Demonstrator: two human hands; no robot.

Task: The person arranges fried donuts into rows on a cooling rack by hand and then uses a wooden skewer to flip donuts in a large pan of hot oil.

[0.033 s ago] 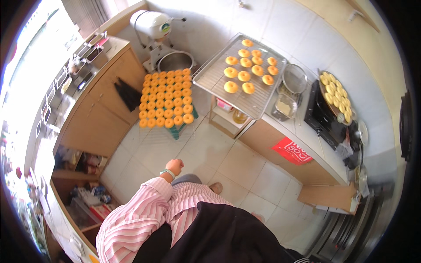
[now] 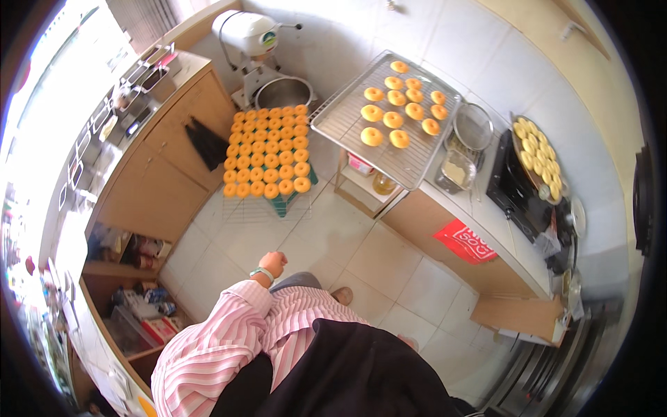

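Note:
My left hand (image 2: 273,263), with a pale band at the wrist, hangs low over the tiled floor beside my leg. Its fingers are curled in, and nothing shows in them. My right hand is out of view. Beyond the left hand, rows of golden doughnuts (image 2: 258,174) cover a wire rack (image 2: 240,207) on a green stand (image 2: 280,206). Farther right, a large metal tray with a wire rack (image 2: 338,125) holds several spaced-out doughnuts (image 2: 372,137). Neither hand touches any of these.
A white stand mixer (image 2: 250,33) with a steel bowl (image 2: 285,94) stands at the back. Along the right counter are a sieve (image 2: 473,125), a clear container (image 2: 455,172) and a black stove (image 2: 514,184) with a pan of pale dough rings (image 2: 535,154). Wooden cabinets (image 2: 149,174) line the left.
The view has shifted slightly, so the racks and counters appear a little farther right. My left hand stays low with its fingers curled.

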